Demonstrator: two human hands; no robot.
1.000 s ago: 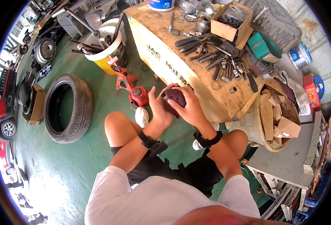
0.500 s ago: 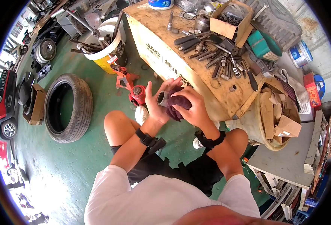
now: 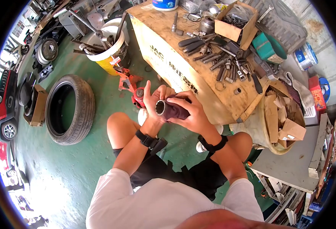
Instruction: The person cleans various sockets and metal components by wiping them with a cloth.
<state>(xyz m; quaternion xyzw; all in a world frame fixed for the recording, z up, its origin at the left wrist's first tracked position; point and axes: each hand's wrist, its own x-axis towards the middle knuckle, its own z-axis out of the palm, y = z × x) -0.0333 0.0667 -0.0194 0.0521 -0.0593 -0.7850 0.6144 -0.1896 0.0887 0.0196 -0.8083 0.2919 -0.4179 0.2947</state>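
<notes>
A large metal socket (image 3: 160, 108) with a notched inner rim points its round opening toward me, in front of my knees. My left hand (image 3: 152, 102) cradles it, fingers curled behind and thumb sticking up. Around the socket's body lies a dark maroon cloth (image 3: 176, 111), pressed on by the fingers of my right hand (image 3: 195, 113). Most of the socket's outside is hidden under the cloth. Beyond my hands, a heap of sockets and ratchet tools (image 3: 229, 63) covers part of a wooden crate top (image 3: 223, 100).
A red bottle jack (image 3: 138, 96) stands on the floor just beyond my left hand. Further left are a tyre (image 3: 86, 110) and a yellow-white bucket (image 3: 106, 63) of tools. A bin of cardboard scraps (image 3: 272, 143) sits right of the crate.
The socket has turned so its opening faces me more. My right hand has spread the cloth further around its body, and my left fingers have curled in.
</notes>
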